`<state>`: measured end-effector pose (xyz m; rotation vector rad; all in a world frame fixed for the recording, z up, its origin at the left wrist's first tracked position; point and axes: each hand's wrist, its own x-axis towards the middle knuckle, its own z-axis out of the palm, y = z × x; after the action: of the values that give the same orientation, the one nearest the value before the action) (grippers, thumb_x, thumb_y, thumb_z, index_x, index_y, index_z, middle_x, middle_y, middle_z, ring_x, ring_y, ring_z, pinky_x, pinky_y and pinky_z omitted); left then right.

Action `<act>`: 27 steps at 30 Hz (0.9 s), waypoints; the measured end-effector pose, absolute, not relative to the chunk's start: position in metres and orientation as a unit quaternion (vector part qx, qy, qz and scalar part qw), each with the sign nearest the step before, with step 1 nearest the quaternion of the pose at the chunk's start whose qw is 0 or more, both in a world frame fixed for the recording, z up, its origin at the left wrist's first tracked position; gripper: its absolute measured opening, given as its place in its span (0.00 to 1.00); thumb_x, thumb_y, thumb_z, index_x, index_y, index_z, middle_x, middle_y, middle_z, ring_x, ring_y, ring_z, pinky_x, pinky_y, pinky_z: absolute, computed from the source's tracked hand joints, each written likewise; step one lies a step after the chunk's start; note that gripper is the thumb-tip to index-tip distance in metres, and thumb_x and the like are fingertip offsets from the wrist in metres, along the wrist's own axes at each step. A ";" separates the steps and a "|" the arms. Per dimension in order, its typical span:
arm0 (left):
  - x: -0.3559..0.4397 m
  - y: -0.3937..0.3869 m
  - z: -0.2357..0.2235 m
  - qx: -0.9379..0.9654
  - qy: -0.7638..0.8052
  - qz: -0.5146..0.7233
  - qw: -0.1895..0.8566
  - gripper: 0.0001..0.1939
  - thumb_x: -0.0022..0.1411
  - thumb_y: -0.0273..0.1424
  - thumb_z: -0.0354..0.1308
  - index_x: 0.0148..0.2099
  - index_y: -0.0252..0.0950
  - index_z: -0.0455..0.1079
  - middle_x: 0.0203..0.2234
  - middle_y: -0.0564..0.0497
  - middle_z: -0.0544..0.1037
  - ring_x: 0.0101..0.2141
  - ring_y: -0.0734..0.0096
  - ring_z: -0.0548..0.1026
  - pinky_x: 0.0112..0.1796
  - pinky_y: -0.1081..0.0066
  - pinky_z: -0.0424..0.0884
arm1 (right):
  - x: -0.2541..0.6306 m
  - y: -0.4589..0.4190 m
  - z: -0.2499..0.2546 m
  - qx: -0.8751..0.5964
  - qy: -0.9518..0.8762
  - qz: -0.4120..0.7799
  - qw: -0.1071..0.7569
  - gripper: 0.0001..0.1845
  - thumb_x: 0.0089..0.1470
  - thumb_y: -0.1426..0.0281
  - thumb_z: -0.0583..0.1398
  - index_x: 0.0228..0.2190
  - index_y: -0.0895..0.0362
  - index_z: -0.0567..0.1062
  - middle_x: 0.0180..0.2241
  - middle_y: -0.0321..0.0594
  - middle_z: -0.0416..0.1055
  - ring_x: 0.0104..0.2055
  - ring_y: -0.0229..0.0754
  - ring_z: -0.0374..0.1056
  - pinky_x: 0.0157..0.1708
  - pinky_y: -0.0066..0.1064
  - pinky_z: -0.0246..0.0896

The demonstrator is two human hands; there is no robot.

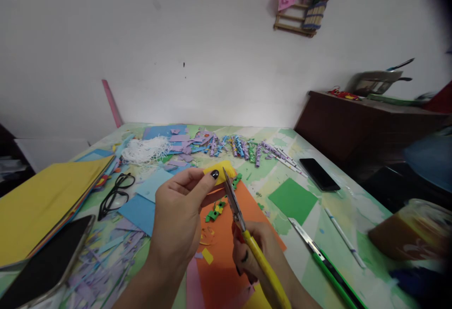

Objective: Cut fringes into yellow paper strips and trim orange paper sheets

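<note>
My left hand (185, 205) pinches a small piece of yellow paper (219, 169) between thumb and fingers. In my right hand (259, 250) is a pair of scissors (243, 222) with yellow handles. The blade tips reach up to the yellow paper's right part; whether they cut into it I cannot tell. Below both hands lies a sheet of orange paper (219, 280). On it rests a green paper strip (216, 212) with a yellow flower, partly hidden by the scissors. A small yellow scrap (207, 256) lies nearer to me.
At right are a green paper square (293, 200), a green utility knife (328, 266) with blade showing, a black phone (319, 174) and a drink cup (411, 229). At left are glasses (116, 196), another phone (49, 262), yellow paper sheets (45, 205) and purple scraps (106, 262). White string (146, 150) lies behind.
</note>
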<state>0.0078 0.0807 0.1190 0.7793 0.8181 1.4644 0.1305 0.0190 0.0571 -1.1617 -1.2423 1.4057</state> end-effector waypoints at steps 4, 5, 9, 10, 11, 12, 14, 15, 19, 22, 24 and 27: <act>0.008 0.081 0.119 0.336 0.354 0.632 0.602 0.07 0.45 0.28 0.69 0.26 0.33 0.73 0.22 0.51 0.80 0.26 0.69 0.79 0.32 0.69 0.78 | 0.131 0.019 0.060 -0.474 -0.498 0.569 0.450 0.30 0.40 0.42 0.63 0.20 0.56 0.63 0.14 0.30 0.60 0.13 0.27 0.47 0.12 0.22 0.46; 0.008 0.081 0.119 0.336 0.353 0.632 0.603 0.07 0.45 0.27 0.69 0.26 0.33 0.73 0.23 0.51 0.80 0.27 0.69 0.79 0.32 0.69 0.78 | 0.131 0.019 0.060 -0.477 -0.498 0.569 0.448 0.28 0.40 0.45 0.64 0.19 0.56 0.63 0.14 0.30 0.60 0.13 0.27 0.47 0.12 0.21 0.46; 0.008 0.081 0.120 0.336 0.353 0.630 0.605 0.06 0.46 0.27 0.68 0.26 0.33 0.73 0.23 0.51 0.81 0.27 0.69 0.79 0.33 0.69 0.77 | 0.130 0.019 0.063 -0.488 -0.494 0.568 0.441 0.23 0.41 0.53 0.65 0.19 0.56 0.63 0.13 0.30 0.61 0.14 0.28 0.49 0.12 0.21 0.46; 0.008 0.081 0.120 0.335 0.354 0.630 0.605 0.06 0.46 0.27 0.68 0.26 0.33 0.73 0.23 0.51 0.81 0.27 0.68 0.79 0.33 0.69 0.77 | 0.130 0.019 0.064 -0.490 -0.492 0.569 0.441 0.22 0.41 0.54 0.64 0.19 0.56 0.64 0.13 0.31 0.61 0.14 0.28 0.49 0.13 0.21 0.46; 0.008 0.081 0.119 0.335 0.355 0.630 0.604 0.07 0.46 0.27 0.68 0.26 0.33 0.73 0.23 0.51 0.80 0.27 0.68 0.79 0.32 0.69 0.77 | 0.130 0.018 0.064 -0.491 -0.488 0.571 0.441 0.21 0.41 0.54 0.64 0.19 0.56 0.63 0.13 0.30 0.61 0.14 0.28 0.49 0.13 0.22 0.46; 0.009 0.081 0.119 0.335 0.355 0.630 0.604 0.07 0.45 0.27 0.68 0.26 0.33 0.73 0.22 0.51 0.80 0.27 0.68 0.79 0.33 0.68 0.77 | 0.129 0.018 0.065 -0.492 -0.484 0.572 0.442 0.20 0.40 0.55 0.64 0.19 0.56 0.63 0.13 0.30 0.60 0.14 0.28 0.49 0.13 0.22 0.45; 0.008 0.081 0.119 0.334 0.355 0.630 0.604 0.07 0.45 0.27 0.68 0.26 0.33 0.73 0.22 0.51 0.80 0.27 0.68 0.79 0.33 0.68 0.78 | 0.128 0.019 0.066 -0.491 -0.481 0.573 0.446 0.19 0.40 0.56 0.63 0.18 0.56 0.62 0.14 0.29 0.59 0.14 0.28 0.50 0.13 0.22 0.44; 0.008 0.081 0.119 0.333 0.354 0.631 0.604 0.07 0.45 0.27 0.69 0.26 0.33 0.73 0.22 0.51 0.80 0.27 0.68 0.79 0.33 0.68 0.78 | 0.128 0.019 0.066 -0.491 -0.482 0.572 0.447 0.19 0.40 0.57 0.63 0.18 0.55 0.61 0.14 0.29 0.58 0.15 0.29 0.50 0.13 0.22 0.43; 0.008 0.080 0.120 0.332 0.353 0.632 0.605 0.07 0.45 0.27 0.68 0.26 0.33 0.73 0.22 0.51 0.80 0.27 0.68 0.79 0.33 0.68 0.78 | 0.127 0.019 0.066 -0.491 -0.489 0.562 0.451 0.17 0.41 0.60 0.61 0.18 0.55 0.60 0.14 0.29 0.55 0.16 0.29 0.51 0.14 0.22 0.42; 0.007 0.080 0.120 0.331 0.348 0.633 0.607 0.06 0.46 0.27 0.68 0.26 0.33 0.73 0.23 0.51 0.80 0.27 0.68 0.79 0.33 0.68 0.78 | 0.127 0.019 0.065 -0.482 -0.495 0.558 0.459 0.17 0.41 0.60 0.62 0.18 0.55 0.61 0.14 0.29 0.56 0.16 0.30 0.51 0.14 0.22 0.44; 0.007 0.080 0.119 0.330 0.348 0.635 0.605 0.06 0.46 0.27 0.68 0.25 0.33 0.73 0.23 0.51 0.80 0.27 0.68 0.79 0.32 0.68 0.78 | 0.127 0.019 0.064 -0.476 -0.495 0.560 0.463 0.17 0.41 0.59 0.62 0.19 0.55 0.61 0.14 0.30 0.58 0.16 0.30 0.51 0.14 0.23 0.45; 0.008 0.080 0.119 0.330 0.348 0.635 0.605 0.05 0.47 0.26 0.68 0.25 0.33 0.73 0.22 0.52 0.80 0.26 0.69 0.79 0.32 0.70 0.78 | 0.128 0.018 0.064 -0.474 -0.490 0.569 0.460 0.19 0.41 0.57 0.63 0.19 0.55 0.61 0.14 0.30 0.59 0.15 0.30 0.50 0.13 0.23 0.45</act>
<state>0.0076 0.0802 0.1191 0.7629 0.8059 1.4688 0.1282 0.0182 0.0643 -1.1666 -1.2065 1.4014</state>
